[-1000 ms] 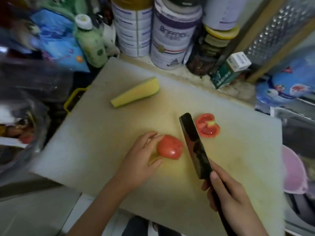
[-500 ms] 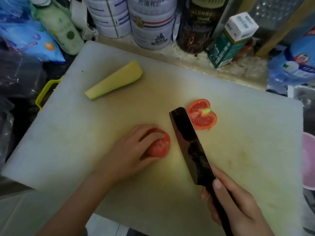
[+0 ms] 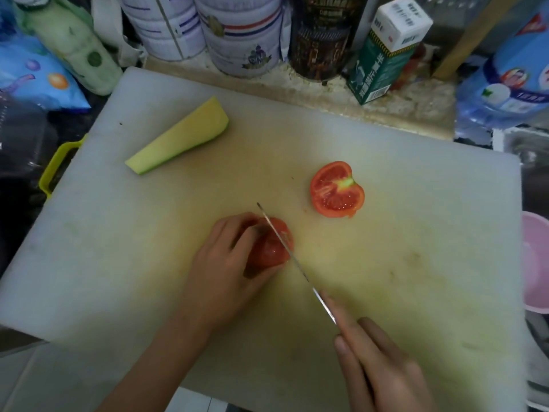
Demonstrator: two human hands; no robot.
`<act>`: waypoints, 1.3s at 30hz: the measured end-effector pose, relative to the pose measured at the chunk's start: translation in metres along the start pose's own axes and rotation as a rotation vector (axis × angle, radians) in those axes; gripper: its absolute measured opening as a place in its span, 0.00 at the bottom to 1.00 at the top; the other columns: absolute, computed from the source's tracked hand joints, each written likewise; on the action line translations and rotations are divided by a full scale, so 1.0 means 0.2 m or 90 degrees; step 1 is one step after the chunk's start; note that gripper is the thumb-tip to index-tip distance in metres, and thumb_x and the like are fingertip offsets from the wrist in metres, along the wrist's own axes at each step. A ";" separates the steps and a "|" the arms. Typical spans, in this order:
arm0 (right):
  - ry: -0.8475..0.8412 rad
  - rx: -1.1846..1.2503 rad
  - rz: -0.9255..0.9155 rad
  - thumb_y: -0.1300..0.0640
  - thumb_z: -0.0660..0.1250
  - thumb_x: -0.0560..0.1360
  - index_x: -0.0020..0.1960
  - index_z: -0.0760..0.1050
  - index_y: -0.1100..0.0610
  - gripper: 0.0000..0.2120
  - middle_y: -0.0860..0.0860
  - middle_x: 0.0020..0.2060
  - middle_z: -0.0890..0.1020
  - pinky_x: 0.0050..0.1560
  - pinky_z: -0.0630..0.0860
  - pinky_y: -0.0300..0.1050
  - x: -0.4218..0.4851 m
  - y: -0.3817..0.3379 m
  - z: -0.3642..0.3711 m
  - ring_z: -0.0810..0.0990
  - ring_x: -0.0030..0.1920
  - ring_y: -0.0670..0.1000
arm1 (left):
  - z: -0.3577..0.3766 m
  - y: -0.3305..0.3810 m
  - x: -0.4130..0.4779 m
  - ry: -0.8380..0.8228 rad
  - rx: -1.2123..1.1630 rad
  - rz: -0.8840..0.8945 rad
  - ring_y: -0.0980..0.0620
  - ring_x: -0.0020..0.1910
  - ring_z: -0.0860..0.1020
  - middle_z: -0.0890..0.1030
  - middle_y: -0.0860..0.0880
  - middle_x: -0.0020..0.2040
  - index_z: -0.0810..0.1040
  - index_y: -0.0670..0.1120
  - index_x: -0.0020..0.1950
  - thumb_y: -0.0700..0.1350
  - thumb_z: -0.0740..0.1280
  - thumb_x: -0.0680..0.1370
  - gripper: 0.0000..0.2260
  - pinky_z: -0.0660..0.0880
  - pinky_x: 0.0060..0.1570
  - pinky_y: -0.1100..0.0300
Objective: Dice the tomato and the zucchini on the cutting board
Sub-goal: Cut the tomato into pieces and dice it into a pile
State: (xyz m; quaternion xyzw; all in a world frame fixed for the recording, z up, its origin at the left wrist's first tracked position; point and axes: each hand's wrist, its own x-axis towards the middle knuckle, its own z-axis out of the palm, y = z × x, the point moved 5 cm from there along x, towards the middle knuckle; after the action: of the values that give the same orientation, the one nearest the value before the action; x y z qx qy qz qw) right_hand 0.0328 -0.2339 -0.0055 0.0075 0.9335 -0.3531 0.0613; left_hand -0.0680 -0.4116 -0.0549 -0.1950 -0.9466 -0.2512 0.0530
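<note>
The knife now stands edge-down across the tomato half under the left hand, no longer beside it.

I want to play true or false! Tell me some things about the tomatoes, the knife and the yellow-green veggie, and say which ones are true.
1. The left hand holds a tomato half. True.
2. The knife lies flat on the cutting board. False: the right hand grips the knife, blade on edge across the held tomato half.
3. The other tomato half lies cut side up. True.
4. The zucchini is diced into cubes. False: it is one long piece.
</note>
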 end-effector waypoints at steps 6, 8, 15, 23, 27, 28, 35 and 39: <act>-0.004 -0.078 -0.007 0.43 0.41 0.81 0.72 0.64 0.44 0.23 0.48 0.35 0.72 0.22 0.68 0.36 0.06 -0.07 0.04 0.71 0.21 0.49 | 0.02 0.00 -0.02 0.042 -0.022 -0.001 0.44 0.56 0.73 0.75 0.44 0.58 0.71 0.46 0.62 0.57 0.66 0.74 0.21 0.69 0.54 0.59; -0.007 -0.125 -0.023 0.45 0.41 0.82 0.70 0.66 0.47 0.23 0.51 0.35 0.74 0.18 0.66 0.38 0.08 -0.12 0.06 0.69 0.18 0.52 | 0.02 0.00 -0.02 0.047 -0.017 -0.004 0.43 0.55 0.73 0.76 0.43 0.57 0.72 0.44 0.61 0.56 0.66 0.74 0.22 0.71 0.51 0.56; -0.012 -0.128 0.010 0.46 0.41 0.82 0.71 0.64 0.46 0.22 0.51 0.36 0.74 0.19 0.65 0.37 0.05 -0.12 0.08 0.68 0.17 0.51 | 0.01 0.01 -0.02 0.032 -0.049 -0.018 0.46 0.58 0.72 0.71 0.49 0.60 0.70 0.47 0.63 0.55 0.66 0.73 0.22 0.68 0.55 0.61; -0.026 -0.131 0.042 0.46 0.42 0.82 0.70 0.66 0.47 0.22 0.50 0.35 0.73 0.20 0.64 0.33 0.01 -0.10 0.10 0.66 0.18 0.48 | 0.00 0.01 -0.01 0.020 -0.053 -0.028 0.46 0.59 0.73 0.74 0.46 0.60 0.72 0.45 0.62 0.55 0.66 0.73 0.21 0.65 0.57 0.64; -0.026 -0.146 0.006 0.48 0.45 0.82 0.72 0.65 0.49 0.22 0.51 0.36 0.71 0.17 0.66 0.38 0.06 -0.11 0.13 0.66 0.18 0.49 | 0.00 0.02 -0.01 0.016 -0.061 -0.035 0.47 0.60 0.71 0.71 0.47 0.62 0.70 0.46 0.64 0.55 0.66 0.72 0.24 0.64 0.59 0.66; -0.023 -0.152 -0.002 0.49 0.47 0.81 0.72 0.64 0.49 0.22 0.51 0.37 0.71 0.16 0.67 0.40 0.08 -0.11 0.14 0.66 0.18 0.49 | 0.00 0.02 0.00 0.011 -0.062 -0.039 0.47 0.60 0.71 0.70 0.48 0.62 0.69 0.47 0.65 0.55 0.66 0.72 0.24 0.63 0.59 0.66; 0.105 0.044 0.026 0.44 0.54 0.79 0.69 0.69 0.41 0.19 0.45 0.38 0.76 0.30 0.70 0.33 0.00 -0.02 0.01 0.73 0.27 0.42 | -0.02 0.01 0.04 -0.050 -0.089 -0.066 0.49 0.59 0.73 0.74 0.50 0.58 0.77 0.45 0.58 0.65 0.67 0.69 0.28 0.69 0.59 0.60; 0.135 0.208 0.089 0.36 0.56 0.75 0.65 0.72 0.38 0.20 0.45 0.37 0.78 0.31 0.70 0.33 -0.01 0.08 -0.13 0.74 0.29 0.43 | -0.06 0.05 0.15 -0.082 -0.048 -0.082 0.50 0.53 0.74 0.77 0.50 0.53 0.77 0.46 0.52 0.65 0.63 0.71 0.23 0.73 0.51 0.56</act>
State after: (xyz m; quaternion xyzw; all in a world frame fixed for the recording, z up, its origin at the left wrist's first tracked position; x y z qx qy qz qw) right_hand 0.0336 -0.2045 0.0047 0.1197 0.8622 -0.4920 -0.0150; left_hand -0.0913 -0.3997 -0.0351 -0.1515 -0.9484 -0.2768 -0.0320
